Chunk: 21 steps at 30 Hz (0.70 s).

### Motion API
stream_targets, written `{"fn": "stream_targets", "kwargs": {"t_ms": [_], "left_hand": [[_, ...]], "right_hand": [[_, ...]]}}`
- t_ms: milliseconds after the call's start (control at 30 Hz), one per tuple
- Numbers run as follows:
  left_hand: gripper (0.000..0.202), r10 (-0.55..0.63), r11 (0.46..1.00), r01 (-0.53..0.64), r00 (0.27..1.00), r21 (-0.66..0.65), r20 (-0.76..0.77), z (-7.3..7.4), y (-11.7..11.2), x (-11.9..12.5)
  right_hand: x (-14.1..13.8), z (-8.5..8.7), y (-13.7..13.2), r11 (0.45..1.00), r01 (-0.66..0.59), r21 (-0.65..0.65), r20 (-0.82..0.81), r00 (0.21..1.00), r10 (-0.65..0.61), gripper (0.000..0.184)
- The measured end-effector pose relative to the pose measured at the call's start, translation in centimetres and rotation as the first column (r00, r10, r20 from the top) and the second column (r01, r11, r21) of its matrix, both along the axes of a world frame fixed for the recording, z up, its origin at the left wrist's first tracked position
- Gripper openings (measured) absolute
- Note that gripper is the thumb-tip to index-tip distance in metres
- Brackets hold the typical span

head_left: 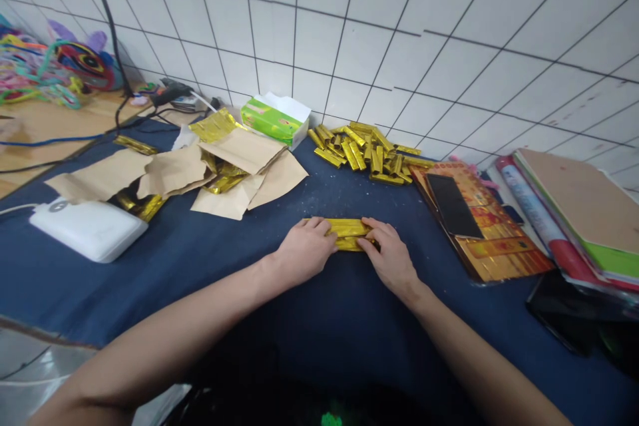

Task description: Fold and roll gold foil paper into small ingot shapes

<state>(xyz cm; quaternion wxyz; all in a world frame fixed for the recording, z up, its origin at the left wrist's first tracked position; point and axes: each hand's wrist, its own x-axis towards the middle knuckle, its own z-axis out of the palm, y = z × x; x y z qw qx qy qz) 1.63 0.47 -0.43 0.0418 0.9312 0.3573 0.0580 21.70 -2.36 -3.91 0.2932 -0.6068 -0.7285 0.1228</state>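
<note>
A strip of folded gold foil paper (pixel 344 227) lies across the dark blue cloth in front of me, creased lengthwise. My left hand (pixel 307 249) grips its left end, fingers curled over the far edge and thumb at the near side. At the right end my right hand (pixel 389 253) pinches the foil between thumb and fingers. Beyond the hands, against the wall, sits a heap of small folded gold foil pieces (pixel 367 150). Brown paper sheets (pixel 244 150) with more gold foil (pixel 217 125) among them lie to the left.
A white power bank-like box (pixel 90 229) sits at left, near a green tissue pack (pixel 274 118). On the right, a black phone (pixel 454 206) rests on orange printed packets (pixel 499 249), beside stacked books and folders (pixel 584 206). Cables (pixel 117 80) run along the left.
</note>
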Motion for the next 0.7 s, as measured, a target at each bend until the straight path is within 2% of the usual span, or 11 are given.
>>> {"fn": "stream_targets", "kwargs": {"t_ms": [100, 233, 300, 600, 700], "left_hand": [[0.031, -0.020, 1.000, 0.020, 0.999, 0.006, -0.044, -0.1, -0.8, 0.1], [0.075, 0.004, 1.000, -0.008, 0.989, -0.024, -0.146, -0.3, -2.3, 0.3], [0.088, 0.007, 0.999, -0.014, 0.987, -0.041, -0.158, -0.3, -2.8, 0.3], [0.095, -0.031, 0.999, 0.025, 0.988, -0.043, -0.148, -0.4, -2.6, 0.0], [0.094, -0.035, 0.999, 0.028, 0.985, -0.042, -0.169, -0.5, -2.8, 0.0]], "right_hand": [[0.0, 0.0, 0.0, 1.000, 0.019, 0.002, -0.019, 1.000, -0.019, 0.015], [0.0, 0.0, -0.1, 0.999, 0.034, 0.001, -0.034, 0.999, -0.034, 0.014], [0.0, 0.0, -0.1, 0.999, 0.041, 0.002, -0.032, 0.999, -0.041, 0.013], [0.0, -0.1, 0.0, 0.999, 0.033, 0.011, -0.003, 0.999, -0.033, 0.014], [-0.1, 0.0, -0.3, 0.998, 0.050, 0.033, 0.053, 0.997, -0.052, 0.013]]}}
